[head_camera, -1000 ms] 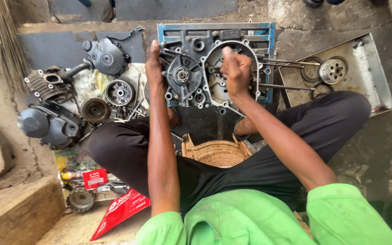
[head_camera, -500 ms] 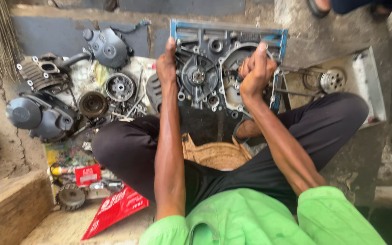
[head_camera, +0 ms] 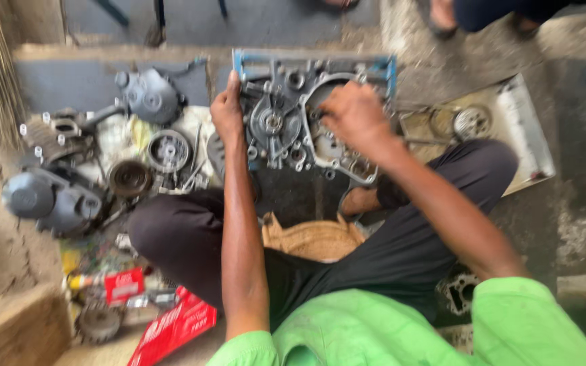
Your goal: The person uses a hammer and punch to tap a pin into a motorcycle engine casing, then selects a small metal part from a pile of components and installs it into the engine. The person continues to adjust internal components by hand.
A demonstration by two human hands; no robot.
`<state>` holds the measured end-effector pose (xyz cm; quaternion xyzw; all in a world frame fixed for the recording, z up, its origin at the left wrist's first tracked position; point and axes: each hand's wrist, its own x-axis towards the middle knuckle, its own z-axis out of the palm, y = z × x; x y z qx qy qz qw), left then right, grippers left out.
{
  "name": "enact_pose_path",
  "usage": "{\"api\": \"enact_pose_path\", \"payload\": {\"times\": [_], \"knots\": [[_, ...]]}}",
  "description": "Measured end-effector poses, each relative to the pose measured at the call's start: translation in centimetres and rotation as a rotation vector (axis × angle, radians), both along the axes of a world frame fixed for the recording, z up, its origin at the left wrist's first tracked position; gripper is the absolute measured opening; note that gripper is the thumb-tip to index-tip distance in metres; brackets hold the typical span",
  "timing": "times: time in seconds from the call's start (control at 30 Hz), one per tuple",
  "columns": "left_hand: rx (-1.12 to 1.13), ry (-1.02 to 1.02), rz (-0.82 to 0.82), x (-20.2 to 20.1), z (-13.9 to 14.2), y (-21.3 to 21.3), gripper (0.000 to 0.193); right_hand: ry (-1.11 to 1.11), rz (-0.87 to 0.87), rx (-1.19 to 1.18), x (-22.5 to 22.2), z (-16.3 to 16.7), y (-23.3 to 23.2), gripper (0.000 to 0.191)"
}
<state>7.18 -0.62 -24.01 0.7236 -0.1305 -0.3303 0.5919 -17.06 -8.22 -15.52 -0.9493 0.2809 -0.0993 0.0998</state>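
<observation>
a: what had changed in that last second?

b: not much in your grip. your left hand stayed clamped on the left edge of the grey cast-metal engine crankcase half, fingers curled over the rim. your right hand stayed inside the big round opening on its right side, but sat a little lower and more closed than before; whether it pinched a small part there, i couldn't tell through the blur. mostly your head had dipped, so the whole scene slid down the view.

a: meaning?

b: my guess is you were still working at that one spot, with the case steadied, not lifted away.

a: where was the case?

b: on the blue metal frame on the ground, just past your crossed legs.

a: counts?

b: one crankcase half in hand. to your left, two dark grey rounded engine covers, one finned cylinder piece, and two round clutch-like discs. one flat metal tray on your right with one round gear-like part. one woven basket between your legs, one red carton and one dark toothed gear by your left knee.
</observation>
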Motion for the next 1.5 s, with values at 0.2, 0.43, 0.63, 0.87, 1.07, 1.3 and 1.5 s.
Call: {"api": "enact_pose_path", "payload": {"times": [0.2, 0.43, 0.63, 0.87, 1.07, 1.3, 1.5], "knots": [[0.012, -0.131, -0.039, 0.5, 2.0, -0.5, 0.067, -0.003, -0.058, -0.033, 2.9, -0.6, 0.7, 0.017], [-0.021, -0.192, -0.044, 0.2, 2.4, -0.3, 0.067, -0.232, 0.015, -0.058, 3.3, -0.1, 1.0, 0.014], [0.019, -0.025, 0.043, -0.3, 1.7, 0.0, 0.066, -0.222, -0.067, 0.221, 0.5, 1.2, -0.4, 0.01], [-0.025, 0.007, 0.06, -0.5, 2.1, -0.3, 0.067, -0.052, -0.023, -0.154, 0.3, 1.0, 2.5, 0.012], [-0.01, 0.0, 0.068, -0.4, 0.8, -0.4, 0.07, -0.034, 0.11, -0.079, -0.7, -0.4, 0.7, 0.02], [-0.013, -0.026, 0.08, -0.4, 0.1, -0.4, 0.068, -0.069, 0.026, -0.002, 0.8, -1.0, 0.9, 0.015], [-0.108, 0.076, 0.049, -0.5, 0.1, -0.5, 0.066, -0.117, 0.072, 0.076, 0.2, -0.4, 0.1, 0.023]]}}
